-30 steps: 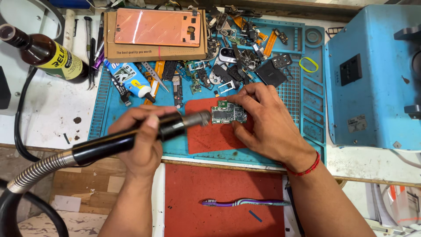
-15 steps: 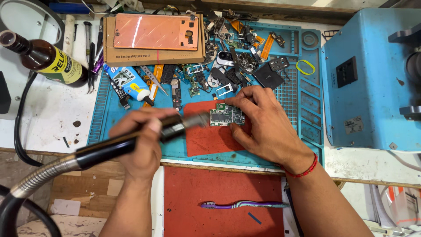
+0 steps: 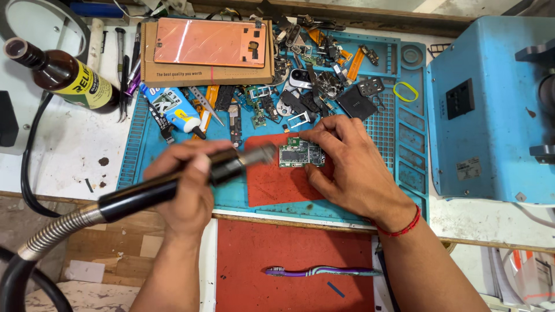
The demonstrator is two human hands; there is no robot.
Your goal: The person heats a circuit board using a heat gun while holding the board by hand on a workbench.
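Two hands worked over the blue mat (image 3: 136,150). At nine o'clock a brown bottle (image 3: 58,72) lay near the tweezers (image 3: 124,75). The left hand (image 3: 185,185) was closed round a black hot-air handpiece (image 3: 173,185), its nozzle aimed at a small circuit board (image 3: 299,153) on the red pad (image 3: 277,182). The right hand (image 3: 347,164) pinched the board's edge with curled fingertips. Heating looked under way, and no part appeared lifted off yet. At three o'clock stood a blue machine (image 3: 491,110).

Left hand (image 3: 188,185) curled in a closed grip; right hand (image 3: 347,164) arched, fingers (image 3: 315,136) pinching downward.
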